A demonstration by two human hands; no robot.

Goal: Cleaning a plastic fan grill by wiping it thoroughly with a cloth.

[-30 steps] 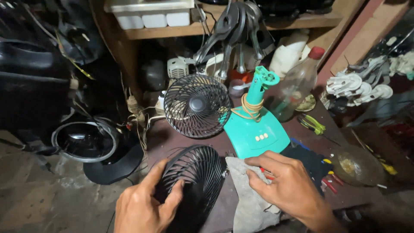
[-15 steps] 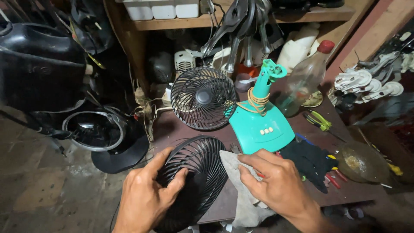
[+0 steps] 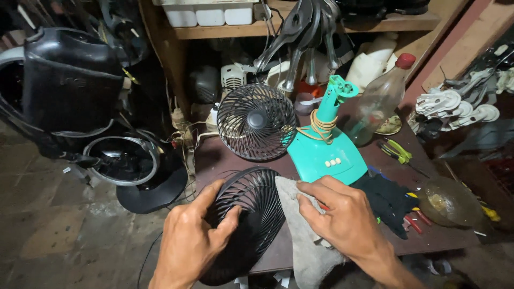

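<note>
- Cluttered workshop surroundings: a dark brown worktop (image 3: 225, 160) stands under a wooden shelf, with black housings and a chrome ring on the floor off its left edge.
- At the worktop's near edge, overhanging it a little, a black fan grille (image 3: 251, 214) stands tilted on its rim; a grey cloth (image 3: 300, 235) drapes over that same edge just to its right.
- Left hand (image 3: 195, 241) cups the grille's left rim, fingers curled over the ribs and thumb spread along the front, a closed grasp.
- Right hand (image 3: 342, 214) lies palm-down on the cloth, fingers bent and pressing it against the grille's right side; whether it pinches the fabric I cannot tell.
- Likely handling: the grille looks light, thin-ribbed plastic or wire, springy and easy to bend, so the outer rim seems the safest hold; the cloth is limp.
- Further back, toward the middle of the worktop, stand a second round grille (image 3: 256, 122) and a teal fan stand (image 3: 324, 152) wound with cord, with a clear bottle (image 3: 377, 101) by the far right.
</note>
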